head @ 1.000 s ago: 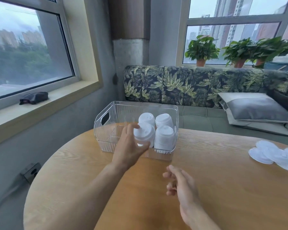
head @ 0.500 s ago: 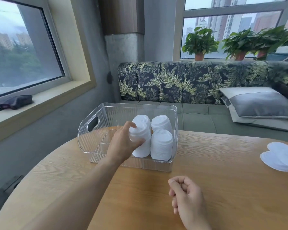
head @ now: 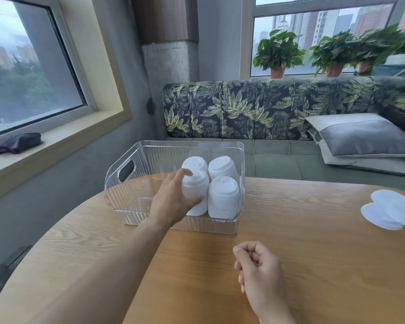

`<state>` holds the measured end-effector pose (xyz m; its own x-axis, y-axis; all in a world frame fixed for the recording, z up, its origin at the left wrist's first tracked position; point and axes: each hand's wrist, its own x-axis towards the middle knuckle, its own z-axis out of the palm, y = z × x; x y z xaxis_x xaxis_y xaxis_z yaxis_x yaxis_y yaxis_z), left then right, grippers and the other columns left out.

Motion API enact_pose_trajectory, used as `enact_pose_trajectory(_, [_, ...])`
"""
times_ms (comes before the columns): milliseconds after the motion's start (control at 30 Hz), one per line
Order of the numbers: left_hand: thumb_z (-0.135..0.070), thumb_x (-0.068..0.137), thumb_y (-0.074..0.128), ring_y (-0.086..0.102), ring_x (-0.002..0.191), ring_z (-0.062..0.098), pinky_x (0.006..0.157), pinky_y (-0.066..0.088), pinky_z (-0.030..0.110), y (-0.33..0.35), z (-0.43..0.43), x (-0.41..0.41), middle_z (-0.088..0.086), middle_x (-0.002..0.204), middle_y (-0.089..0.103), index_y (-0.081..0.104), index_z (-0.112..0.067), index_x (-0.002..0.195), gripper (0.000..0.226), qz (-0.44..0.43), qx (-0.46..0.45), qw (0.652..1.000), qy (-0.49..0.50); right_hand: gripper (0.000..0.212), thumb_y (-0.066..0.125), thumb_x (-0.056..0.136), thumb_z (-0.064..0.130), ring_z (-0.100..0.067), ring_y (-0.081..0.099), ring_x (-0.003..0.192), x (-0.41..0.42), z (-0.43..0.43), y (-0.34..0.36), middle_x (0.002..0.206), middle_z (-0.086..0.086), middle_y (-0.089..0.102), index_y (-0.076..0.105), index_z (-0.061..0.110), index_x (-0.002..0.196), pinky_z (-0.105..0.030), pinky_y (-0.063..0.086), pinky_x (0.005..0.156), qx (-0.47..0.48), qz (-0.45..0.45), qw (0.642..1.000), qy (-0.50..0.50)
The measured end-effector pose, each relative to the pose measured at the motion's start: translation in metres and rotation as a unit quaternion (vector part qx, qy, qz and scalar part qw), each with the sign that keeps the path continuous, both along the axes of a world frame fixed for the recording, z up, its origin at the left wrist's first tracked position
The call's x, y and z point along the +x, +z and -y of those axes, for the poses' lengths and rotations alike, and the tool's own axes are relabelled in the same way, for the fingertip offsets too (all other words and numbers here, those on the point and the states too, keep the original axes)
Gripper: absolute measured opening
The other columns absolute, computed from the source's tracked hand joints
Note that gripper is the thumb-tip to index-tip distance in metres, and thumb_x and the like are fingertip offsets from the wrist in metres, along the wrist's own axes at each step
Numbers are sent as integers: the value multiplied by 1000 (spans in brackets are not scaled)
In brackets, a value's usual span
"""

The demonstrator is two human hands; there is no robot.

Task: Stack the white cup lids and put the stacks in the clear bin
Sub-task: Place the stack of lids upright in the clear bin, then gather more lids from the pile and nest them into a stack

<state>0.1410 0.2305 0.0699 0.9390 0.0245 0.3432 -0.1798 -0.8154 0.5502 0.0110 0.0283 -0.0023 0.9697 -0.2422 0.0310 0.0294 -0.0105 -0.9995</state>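
A clear ribbed bin [head: 136, 181] with a handle cut-out stands on the round wooden table [head: 313, 265]. Several stacks of white cup lids stand in its right half. My left hand [head: 173, 199] reaches over the bin's front wall and grips the front left stack [head: 195, 185], fingers round its side and thumb low. Beside it stands the front right stack [head: 223, 197], and behind them two more stacks [head: 221, 167]. My right hand [head: 258, 270] hovers over the table near the front, fingers curled and holding nothing. Loose white lids [head: 388, 212] lie at the table's right edge.
The bin's left half holds nothing. Behind the table runs a leaf-patterned bench seat [head: 255, 108] with grey cushions [head: 365, 139]. Potted plants [head: 278, 52] line the far sill. A dark pouch [head: 18, 142] lies on the left window ledge.
My left hand has lowered the lid stack deeper into the bin beside the others. My right hand has drawn back and curled its fingers. The camera shifted left.
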Motion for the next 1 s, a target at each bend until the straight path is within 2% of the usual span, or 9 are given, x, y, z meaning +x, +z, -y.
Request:
enact_pose_trajectory(100, [-44,92,69,51,116,8,84,43,33,7,5,-13,-13,133,50,58,-34,122,34,86,-81,993,10,14,71,94,13,-17,50,41,-1,0,0,58,-5,64,71,11,80,-28,39,40,4,-1,1000,-1])
enact_pose_trajectory(167, [-43,98,60,55,108,10,83,48,35,11,12,-31,-12,119,56,63,-32,106,14,143,-123,982,21,14,71,94,14,-17,50,42,-3,0,0,59,-5,64,71,11,80,-29,39,41,6,-4,1000,-1])
enact_pose_trajectory(233, [-47,99,50,55,85,7,70,48,33,8,22,-56,-17,91,57,56,-36,82,21,155,-130,979,17,13,70,94,14,-17,50,43,-5,0,1,59,-4,65,71,11,81,-29,40,41,8,-7,1000,-2])
enact_pose_trajectory(300, [-51,98,44,45,60,10,54,37,28,0,34,-84,-13,63,49,41,-32,67,37,132,-120,984,-5,13,70,94,13,-17,51,43,-9,0,2,60,-4,65,70,11,82,-29,40,42,7,-7,1000,-5])
enact_pose_trajectory(333, [-52,98,44,39,53,12,49,30,26,-7,41,-98,-11,57,45,36,-29,64,42,123,-106,987,-16,13,69,95,13,-17,51,44,-11,1,2,60,-4,65,70,11,82,-29,40,42,5,-6,1000,-7])
enact_pose_trajectory(500, [-52,92,50,37,53,14,48,23,22,-42,80,-155,-11,60,47,27,-23,61,49,49,-58,996,-37,15,71,93,21,-19,58,53,-32,12,1,66,-3,68,68,21,78,-36,47,56,-25,1,999,-46])
enact_pose_trajectory(600, [-39,95,61,37,56,20,49,24,33,-60,99,-176,-3,53,41,27,-19,59,55,-4,-42,999,-12,14,71,92,21,-21,61,61,-50,32,0,67,-1,68,68,23,78,-41,52,65,-52,11,995,-83])
enact_pose_trajectory(800, [-31,95,60,33,56,25,56,35,39,-64,127,-201,4,50,34,33,-11,60,49,-65,1,998,-3,17,72,93,16,-3,59,63,-86,87,1,64,8,65,67,22,78,-19,45,62,-91,16,988,-124])
enact_pose_trajectory(1000, [-28,93,65,36,56,30,53,33,36,-70,159,-210,2,47,35,33,-12,60,49,-57,60,995,-51,18,71,94,16,-1,57,62,-108,140,4,63,11,62,66,23,77,-21,46,64,-108,11,984,-144])
